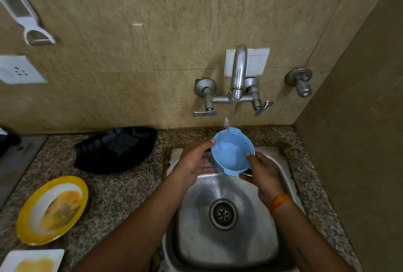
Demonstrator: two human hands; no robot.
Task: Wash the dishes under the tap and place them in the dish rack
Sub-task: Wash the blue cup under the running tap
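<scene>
Blue plastic bowl (232,152), gripped by my left hand (194,162) and right hand (262,173) over the sink (229,247), tilts under the tap (237,71); wet fingers could let it slip.

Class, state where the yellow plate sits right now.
In the head view, the yellow plate lies on the granite counter left of the sink, between the black tray and a white plate.

We see a speckled granite surface (122,186) carrying a black oval tray (113,151), a soiled yellow-rimmed round plate (52,210) and a white square plate (32,260), beside the inset steel sink (229,239).
</scene>
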